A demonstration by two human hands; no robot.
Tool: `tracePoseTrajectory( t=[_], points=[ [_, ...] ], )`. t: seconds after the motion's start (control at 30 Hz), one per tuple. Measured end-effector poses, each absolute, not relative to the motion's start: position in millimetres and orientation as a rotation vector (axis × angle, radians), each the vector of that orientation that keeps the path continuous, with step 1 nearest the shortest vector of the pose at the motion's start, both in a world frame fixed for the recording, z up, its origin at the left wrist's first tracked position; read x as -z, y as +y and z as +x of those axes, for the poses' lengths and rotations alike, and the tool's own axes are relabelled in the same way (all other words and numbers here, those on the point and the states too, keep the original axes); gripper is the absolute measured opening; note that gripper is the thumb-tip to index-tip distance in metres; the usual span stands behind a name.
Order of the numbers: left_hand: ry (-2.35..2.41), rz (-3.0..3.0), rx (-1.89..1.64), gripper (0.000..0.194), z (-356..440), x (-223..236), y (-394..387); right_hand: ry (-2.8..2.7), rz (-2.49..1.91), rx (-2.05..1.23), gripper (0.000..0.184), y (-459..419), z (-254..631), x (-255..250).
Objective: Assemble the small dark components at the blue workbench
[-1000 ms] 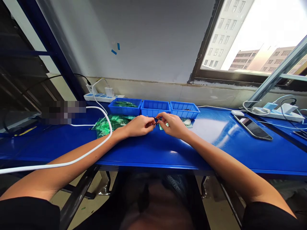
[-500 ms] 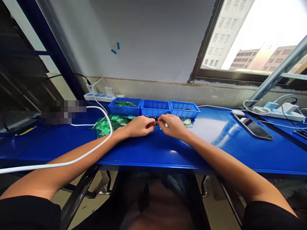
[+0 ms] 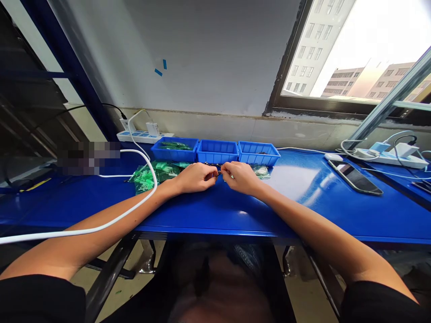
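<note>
My left hand (image 3: 195, 177) and my right hand (image 3: 239, 176) meet on the blue table (image 3: 215, 211), fingertips pinched together on a small dark part (image 3: 218, 171) between them. It is too small to name. Just behind the hands stand three blue bins in a row: the left bin (image 3: 174, 150) holds green packets, the middle bin (image 3: 217, 152) and the right bin (image 3: 258, 154) show little inside. A pile of green packets (image 3: 153, 174) lies left of my left hand. More green packets (image 3: 261, 170) lie behind my right hand.
A white cable (image 3: 101, 226) crosses my left forearm and runs to a power strip (image 3: 143, 134) at the back left. A phone (image 3: 355, 177) lies right on the table, with a second power strip (image 3: 390, 158) and chargers behind it. Wall and window rise behind.
The hands have drawn slightly closer together over the small part; otherwise nothing has moved.
</note>
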State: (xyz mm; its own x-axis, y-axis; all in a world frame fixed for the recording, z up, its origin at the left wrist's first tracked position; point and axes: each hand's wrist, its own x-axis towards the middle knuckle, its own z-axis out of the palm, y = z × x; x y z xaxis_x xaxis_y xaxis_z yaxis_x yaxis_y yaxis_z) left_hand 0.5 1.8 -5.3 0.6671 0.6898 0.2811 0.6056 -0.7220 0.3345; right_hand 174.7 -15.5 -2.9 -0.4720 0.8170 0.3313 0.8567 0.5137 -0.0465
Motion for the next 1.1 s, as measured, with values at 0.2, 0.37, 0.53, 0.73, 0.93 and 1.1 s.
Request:
tracePoseTrajectory(
  t=[0.2, 0.37, 0.53, 0.73, 0.93, 1.1],
  points=[
    [1.086, 2.675, -0.582, 0.019, 1, 5, 2, -2.424, -1.407, 0.157, 0.023, -14, 176, 4],
    [1.107, 2.657, -0.578, 0.019, 1, 5, 2, -2.428, -1.442, 0.162, 0.021, -16, 175, 2],
    [1.075, 2.649, -0.609, 0.021, 1, 4, 0, -2.434, -1.415, 0.239, 0.020, -18, 173, 0],
    [1.117, 2.658, -0.594, 0.022, 3, 4, -1, -2.441, -1.406, 0.281, 0.019, -17, 173, 1],
    [1.198, 2.701, -0.495, 0.026, -8, -11, 3, -2.367, -1.407, 0.278, 0.019, -15, 173, 2],
    [1.207, 2.633, -0.722, 0.029, -24, -27, 9, -2.276, -1.427, 0.279, 0.023, -13, 175, 1]
  ],
)
